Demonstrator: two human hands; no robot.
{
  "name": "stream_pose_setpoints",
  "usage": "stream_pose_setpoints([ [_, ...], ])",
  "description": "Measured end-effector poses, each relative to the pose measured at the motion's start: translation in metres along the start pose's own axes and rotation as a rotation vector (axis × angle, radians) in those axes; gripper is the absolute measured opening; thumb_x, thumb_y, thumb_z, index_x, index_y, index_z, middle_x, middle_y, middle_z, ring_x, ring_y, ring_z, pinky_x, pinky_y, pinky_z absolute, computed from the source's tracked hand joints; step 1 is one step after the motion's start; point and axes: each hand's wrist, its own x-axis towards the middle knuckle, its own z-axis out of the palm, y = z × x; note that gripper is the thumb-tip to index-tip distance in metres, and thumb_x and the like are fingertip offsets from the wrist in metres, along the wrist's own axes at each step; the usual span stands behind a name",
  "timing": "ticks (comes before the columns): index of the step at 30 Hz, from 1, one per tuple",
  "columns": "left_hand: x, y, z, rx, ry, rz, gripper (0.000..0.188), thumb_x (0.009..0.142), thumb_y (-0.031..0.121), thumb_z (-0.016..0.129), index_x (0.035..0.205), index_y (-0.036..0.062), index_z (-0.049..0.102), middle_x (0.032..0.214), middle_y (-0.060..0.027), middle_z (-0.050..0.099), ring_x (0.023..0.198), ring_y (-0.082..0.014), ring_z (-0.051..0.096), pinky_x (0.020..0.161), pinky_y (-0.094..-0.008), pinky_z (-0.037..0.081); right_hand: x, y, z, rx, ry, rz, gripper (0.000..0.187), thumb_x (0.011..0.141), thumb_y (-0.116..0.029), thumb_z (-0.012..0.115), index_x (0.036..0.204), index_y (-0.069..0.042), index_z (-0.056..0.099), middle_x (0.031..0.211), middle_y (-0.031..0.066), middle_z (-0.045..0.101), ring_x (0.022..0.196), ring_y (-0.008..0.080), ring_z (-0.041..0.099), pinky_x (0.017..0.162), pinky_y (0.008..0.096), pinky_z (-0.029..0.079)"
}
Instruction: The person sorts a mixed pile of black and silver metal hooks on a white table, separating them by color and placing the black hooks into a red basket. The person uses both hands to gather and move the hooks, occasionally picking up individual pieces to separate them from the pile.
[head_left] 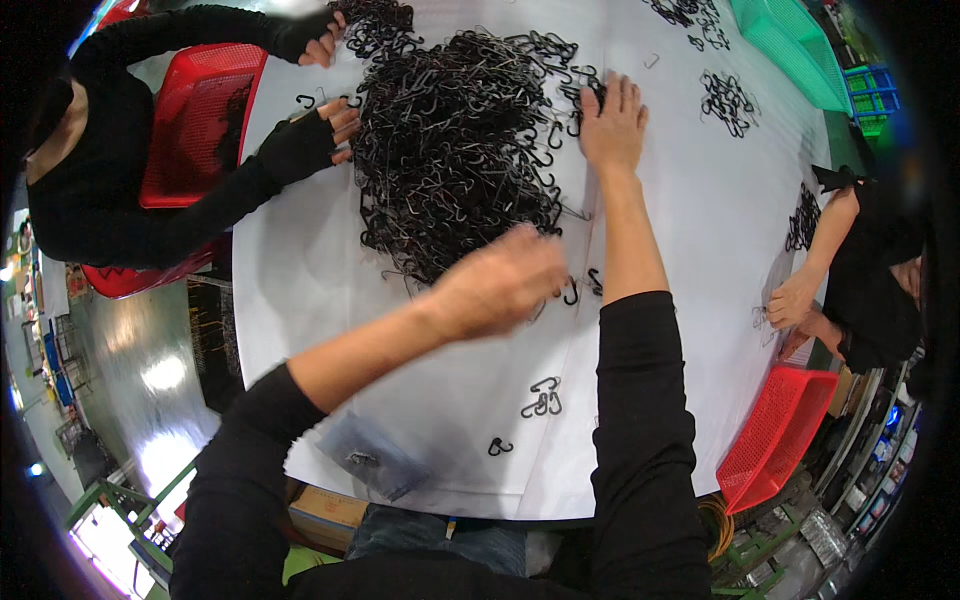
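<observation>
A large heap of black wire S-shaped hooks (450, 150) covers the middle of the white-covered table (700, 260). My left hand (505, 280) is over the heap's near right edge, smeared by motion; whether it holds anything cannot be made out. Farther off, my right hand (613, 125) lies with its fingers stretched out, beside the hooks along the heap's right edge. A few loose hooks (571, 291) are just right of my left hand. Nearer to me lie a small cluster of hooks (543, 398) and one apart from it (499, 447).
A clear plastic bag (372, 455) lies at the near left edge. Across the left side, a co-worker's gloved hand (315, 140) touches the heap; another co-worker's hand (793, 300) is at the right. Red baskets (200, 120) and a green basket (790, 45) stand around the table.
</observation>
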Motion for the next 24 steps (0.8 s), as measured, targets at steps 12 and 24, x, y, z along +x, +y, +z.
stream_pose_setpoints([
  [12,-0.009,0.005,0.048,0.266,0.005,-0.235,0.049,0.086,0.016,0.048,0.134,0.0036,0.049,0.140,-0.0122,0.045,0.133,-0.0243,0.039,0.114,-0.0449,0.023,-0.038,-0.009,-0.086,0.313,-0.099,-0.004,0.024,0.088,-0.021,0.060,0.105,-0.005,0.065,0.109,0.0143,0.063,0.102,0.0297,0.060,0.088,0.0374,0.046],
  [24,0.018,0.004,0.018,0.025,0.306,-0.394,0.043,0.078,0.006,0.058,0.121,0.0027,0.055,0.128,-0.0128,0.051,0.123,-0.0289,0.047,0.110,-0.0460,0.031,-0.182,-0.025,-0.098,0.131,-0.161,-0.083,0.060,0.089,-0.021,0.057,0.141,0.001,0.034,0.146,0.0195,0.034,0.138,0.0360,0.028,0.113,0.0504,0.020],
])
